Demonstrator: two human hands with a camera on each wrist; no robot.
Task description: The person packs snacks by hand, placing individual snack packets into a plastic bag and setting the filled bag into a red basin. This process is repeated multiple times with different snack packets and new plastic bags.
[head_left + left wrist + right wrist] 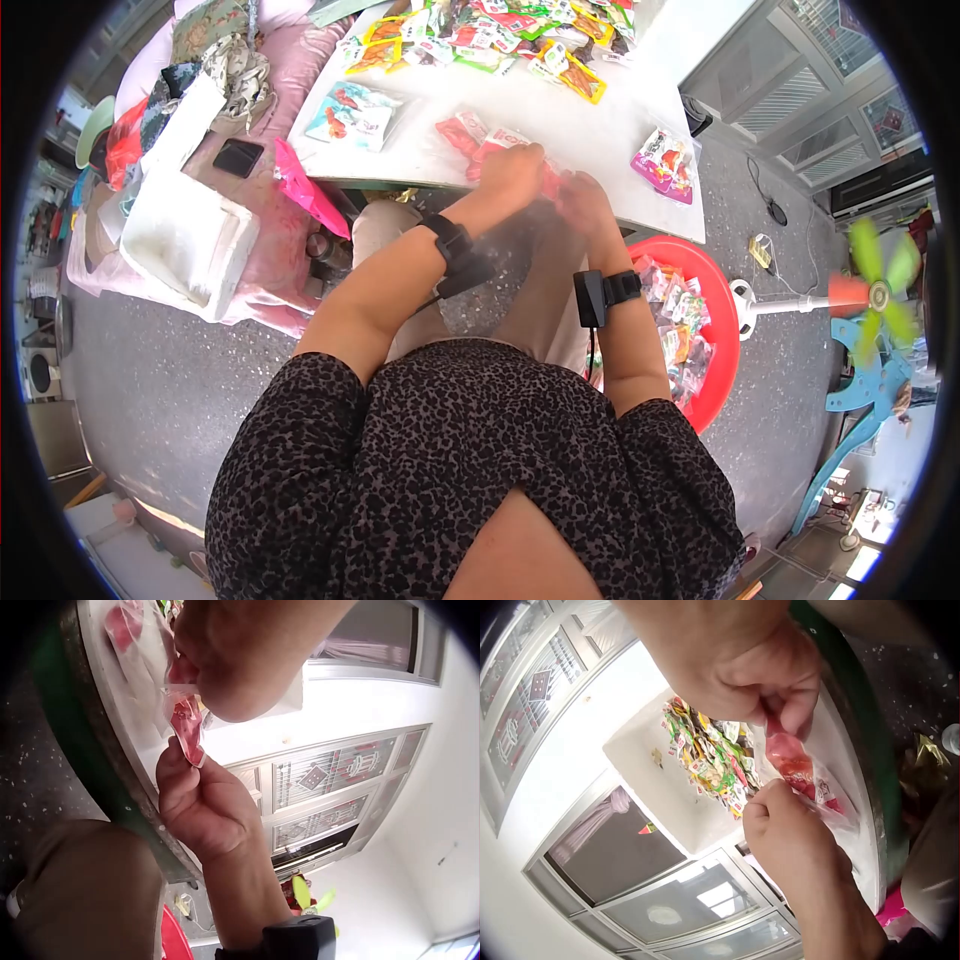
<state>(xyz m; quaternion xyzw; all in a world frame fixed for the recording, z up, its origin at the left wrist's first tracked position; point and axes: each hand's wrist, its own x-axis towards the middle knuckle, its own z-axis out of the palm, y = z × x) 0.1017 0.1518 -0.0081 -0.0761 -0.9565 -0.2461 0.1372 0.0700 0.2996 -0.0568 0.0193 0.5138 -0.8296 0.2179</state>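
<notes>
Both hands hold a clear plastic packet with red contents [186, 724] [793, 766] at the table's near edge. The left hand [510, 178] [251, 656] [791, 836] grips one part of it. The right hand [585, 203] [206, 799] [742, 671] pinches its end between thumb and fingers. Pinkish-red packaging [463, 133] lies beside and beyond the left hand on the white table [410, 125]. The packet is stretched between the two hands; in the head view the hands partly hide it, and the right hand is blurred.
Many colourful packets [490, 35] are heaped at the table's far side. A blue-and-white packet [352, 115] lies left, a pink-and-white one [665, 165] right. A red tub [725, 345] of packets stands by the right arm, near a fan [878, 293]. A foam box [190, 245] sits left.
</notes>
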